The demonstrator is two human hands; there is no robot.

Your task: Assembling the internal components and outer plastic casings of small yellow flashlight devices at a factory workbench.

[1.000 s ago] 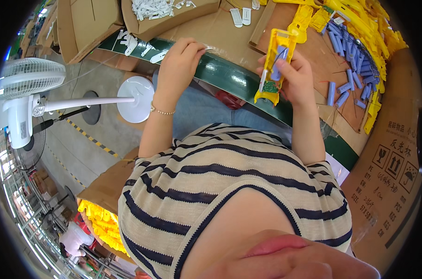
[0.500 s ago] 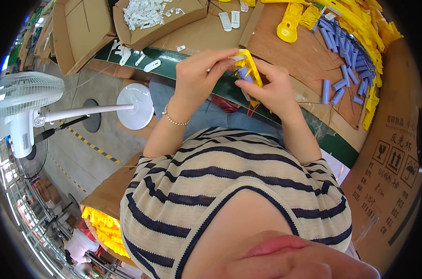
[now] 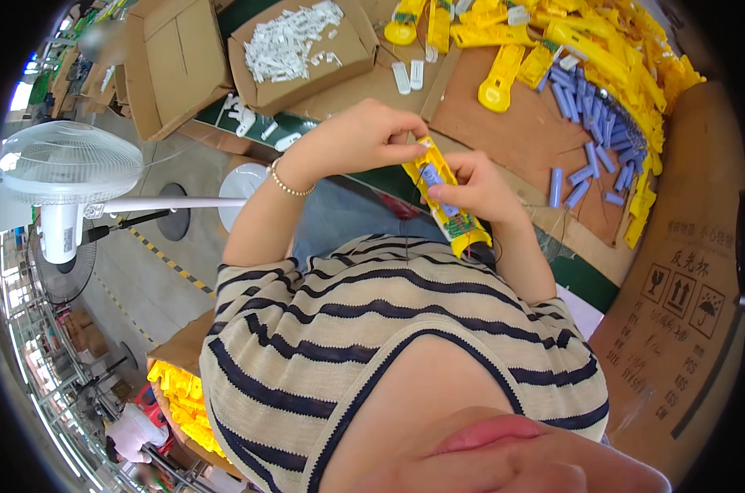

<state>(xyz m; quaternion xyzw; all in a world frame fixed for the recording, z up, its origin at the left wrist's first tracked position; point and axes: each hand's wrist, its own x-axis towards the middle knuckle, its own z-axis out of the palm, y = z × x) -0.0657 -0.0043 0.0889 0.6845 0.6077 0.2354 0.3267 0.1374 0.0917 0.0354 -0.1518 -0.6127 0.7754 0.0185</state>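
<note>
Large corrugated carton (image 3: 668, 214), upright at right. Brown board (image 3: 467, 94), smooth; bare stretch left of blue cylinders (image 3: 607, 130). Green table edge (image 3: 590, 275), glossy. Carton (image 3: 183, 341), lower left: yellow plastic parts (image 3: 179, 398), heaped. Shallow box (image 3: 319, 86): small white parts (image 3: 290, 41), loose. Left hand (image 3: 380, 135): fingers bent at housing's upper end (pinch or mere touch, cannot tell). Right hand (image 3: 481, 193): housing gripped, thumb across. Yellow housing (image 3: 445, 167): trough-shaped, tilted, between hands near torso; contains blue cylinder, green circuit board (image 3: 461, 225).
</note>
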